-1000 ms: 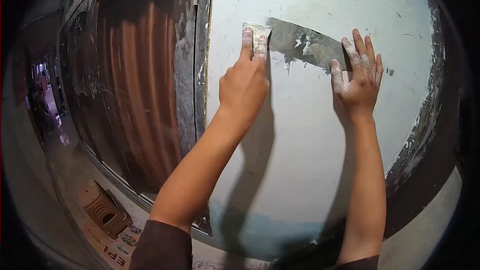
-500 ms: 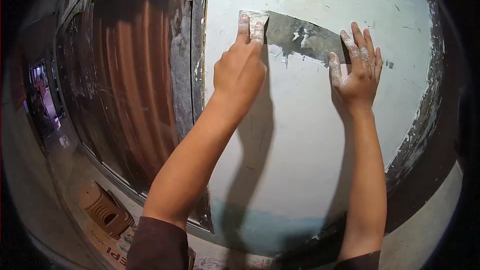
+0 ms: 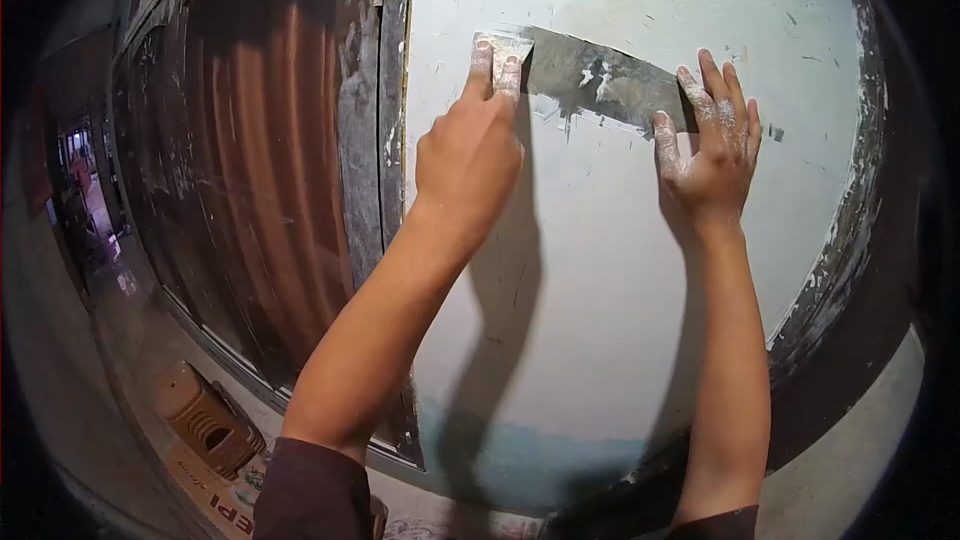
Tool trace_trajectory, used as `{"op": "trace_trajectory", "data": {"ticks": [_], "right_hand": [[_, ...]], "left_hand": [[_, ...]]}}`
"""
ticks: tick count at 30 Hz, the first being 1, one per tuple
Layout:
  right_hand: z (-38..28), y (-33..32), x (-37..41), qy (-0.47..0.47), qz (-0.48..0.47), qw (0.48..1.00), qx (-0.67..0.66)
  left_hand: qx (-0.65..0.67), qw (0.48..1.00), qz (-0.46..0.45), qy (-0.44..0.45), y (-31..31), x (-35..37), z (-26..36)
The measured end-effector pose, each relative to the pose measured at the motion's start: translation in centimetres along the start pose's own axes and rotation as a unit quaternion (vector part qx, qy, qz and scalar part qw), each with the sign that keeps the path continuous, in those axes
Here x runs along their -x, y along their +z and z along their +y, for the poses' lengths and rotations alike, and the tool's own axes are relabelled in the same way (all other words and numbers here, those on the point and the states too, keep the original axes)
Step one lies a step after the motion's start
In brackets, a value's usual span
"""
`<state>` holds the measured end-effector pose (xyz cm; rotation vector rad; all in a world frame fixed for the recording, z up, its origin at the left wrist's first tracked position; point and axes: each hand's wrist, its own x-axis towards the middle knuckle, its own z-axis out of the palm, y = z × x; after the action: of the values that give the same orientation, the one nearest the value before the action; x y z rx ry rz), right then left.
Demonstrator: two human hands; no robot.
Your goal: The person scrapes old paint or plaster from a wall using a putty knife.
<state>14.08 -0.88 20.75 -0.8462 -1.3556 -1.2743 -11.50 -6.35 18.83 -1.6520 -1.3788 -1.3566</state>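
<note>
My left hand (image 3: 470,155) grips a scraper (image 3: 507,43), its handle hidden in the palm. Two whitened fingers stretch along the blade, which is coated white and lies against the pale painted panel (image 3: 600,270). From the blade's right side, a dark grey band (image 3: 560,65) with a ragged edge and white flecks runs across the panel. At the band's right end my right hand (image 3: 715,145) rests on the surface, open with fingers spread and white powder on them.
Left of the panel stands a dark wooden frame (image 3: 365,110) with a hinge and a brown curtain (image 3: 275,130) beside it. A brown plastic stool (image 3: 205,420) and a printed cardboard box (image 3: 210,490) lie low at the left. Rough, chipped trim (image 3: 845,240) borders the panel's right.
My left hand and the scraper have shifted slightly down and left in view. The panel and my right hand show a small shift too. Both hands keep their hold and pose.
</note>
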Motion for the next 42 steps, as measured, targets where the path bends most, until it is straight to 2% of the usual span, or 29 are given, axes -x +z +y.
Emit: {"op": "trace_trajectory", "data": {"ticks": [3,6,7,12,17,18,24,26,32,36,38,42], "right_hand": [[0.1,0.1,0.0,0.002,-0.001,1.0,-0.002],[0.1,0.1,-0.1,0.001,-0.002,1.0,-0.002],[0.1,0.1,-0.1,0.0,-0.001,1.0,-0.003],[0.2,0.1,0.1,-0.005,0.006,1.0,-0.013],[0.0,-0.1,-0.1,-0.004,0.012,1.0,-0.019],[0.0,0.0,-0.1,-0.003,0.015,1.0,-0.017],[-0.3,-0.2,-0.1,-0.005,0.022,0.999,-0.025],[-0.1,0.0,0.0,-0.007,0.022,0.999,-0.022],[0.2,0.4,0.2,-0.008,0.02,1.0,-0.011],[0.3,0.3,0.1,-0.008,0.014,1.0,-0.012],[0.3,0.3,0.1,-0.004,0.016,1.0,-0.021],[0.3,0.0,0.0,-0.003,0.007,1.0,-0.024]], "left_hand": [[-0.011,0.998,-0.048,-0.032,-0.8,-0.5,0.7],[-0.009,0.999,-0.029,-0.022,-0.9,-0.8,0.8],[-0.02,0.998,-0.055,-0.032,-0.8,-1.1,0.6],[-0.019,1.0,-0.02,-0.011,-0.4,-1.1,0.1],[-0.033,0.997,-0.054,-0.036,-1.0,-1.3,0.9],[-0.018,1.0,-0.018,-0.006,-0.7,-1.1,0.6],[-0.016,0.999,-0.026,-0.027,-0.4,-1.2,0.7],[-0.019,0.996,-0.071,-0.044,-0.5,-1.6,0.6],[-0.022,0.999,-0.031,-0.034,0.1,-1.3,1.1],[-0.021,0.998,-0.041,-0.038,-0.2,-1.3,1.0],[-0.022,1.0,0.004,-0.009,0.2,-1.0,0.5],[-0.019,1.0,-0.001,-0.009,-0.2,0.9,0.1]]}}
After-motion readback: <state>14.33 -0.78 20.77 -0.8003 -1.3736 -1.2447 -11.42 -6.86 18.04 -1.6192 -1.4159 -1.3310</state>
